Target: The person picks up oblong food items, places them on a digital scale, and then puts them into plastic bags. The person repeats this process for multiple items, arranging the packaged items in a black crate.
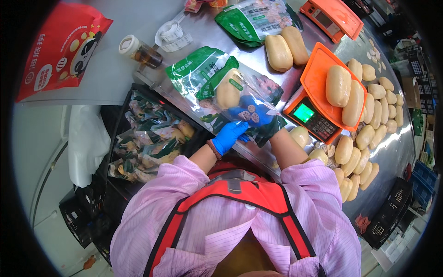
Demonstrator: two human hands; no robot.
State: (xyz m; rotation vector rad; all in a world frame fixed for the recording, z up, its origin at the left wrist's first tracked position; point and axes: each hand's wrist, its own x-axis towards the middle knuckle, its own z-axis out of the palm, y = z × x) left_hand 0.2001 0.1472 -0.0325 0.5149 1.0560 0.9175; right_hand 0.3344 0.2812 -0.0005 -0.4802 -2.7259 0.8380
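My right hand (252, 111), in a blue glove, is inside a clear and green printed plastic bag (268, 86) with a peeled lotus root piece (228, 90); whether its fingers grip the root cannot be told. My left hand (229, 136), also blue-gloved, pinches the bag's open edge near my right wrist. Under that bag lie more printed bags (189, 74). To the right, an orange digital scale (308, 74) with a lit green display carries two lotus root pieces (338, 86). Two further lotus root pieces (279, 53) lie behind the bag, beside a stack of printed bags (242, 26).
Many lotus root pieces (377, 91) cover the steel table (398, 145) at right. A second orange scale (330, 20) stands behind. A black crate (119, 138) of filled bags (155, 135) sits below left. A jar (140, 51), a label roll (171, 32) and a red bag (65, 48) lie upper left.
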